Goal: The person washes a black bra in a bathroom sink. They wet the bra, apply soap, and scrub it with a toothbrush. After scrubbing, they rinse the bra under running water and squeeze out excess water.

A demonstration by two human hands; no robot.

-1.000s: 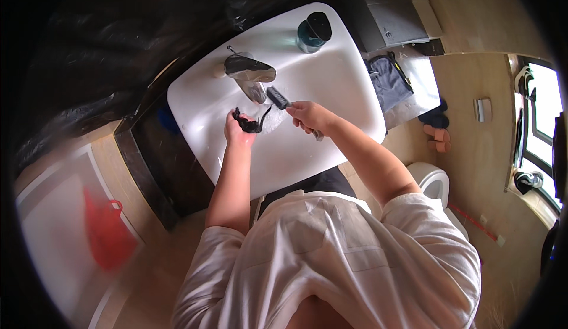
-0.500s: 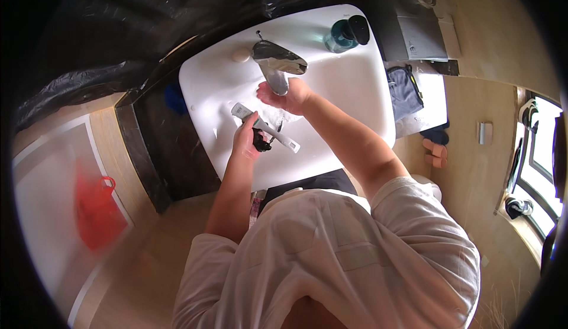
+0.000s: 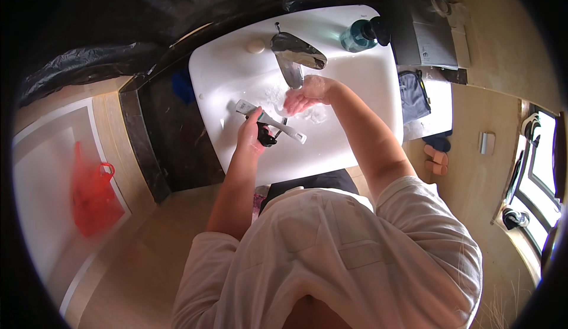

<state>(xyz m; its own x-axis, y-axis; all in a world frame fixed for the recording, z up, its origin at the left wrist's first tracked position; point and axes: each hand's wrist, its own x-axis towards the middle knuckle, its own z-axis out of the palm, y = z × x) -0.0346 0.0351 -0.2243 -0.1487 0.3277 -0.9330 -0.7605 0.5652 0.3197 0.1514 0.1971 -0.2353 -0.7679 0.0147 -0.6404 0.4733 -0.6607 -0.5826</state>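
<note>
My left hand [image 3: 249, 132] is closed around a slim grey-and-white tool with a wider flat end [image 3: 288, 130], held slantwise over the white sink [image 3: 349, 145]. A small black thing [image 3: 267, 137] sits against the palm of the same hand; its kind is unclear. My right hand [image 3: 307, 94] is just below the spout of the chrome faucet [image 3: 292, 63], fingers stretched out and holding nothing. Splashing water [image 3: 315, 115] shows in the basin beside those fingers.
A teal pump bottle [image 3: 357, 37] with a black top stands on the sink's far right corner. A round pale object [image 3: 255, 46] lies left of the faucet. Dark fabric [image 3: 413, 94] lies right of the sink. A red bag [image 3: 93, 202] hangs at the left.
My right hand has moved from directly under the spout slightly toward me, its fingers now pointing down into the basin. The left hand still grips the tool. The whole view has shifted a little.
</note>
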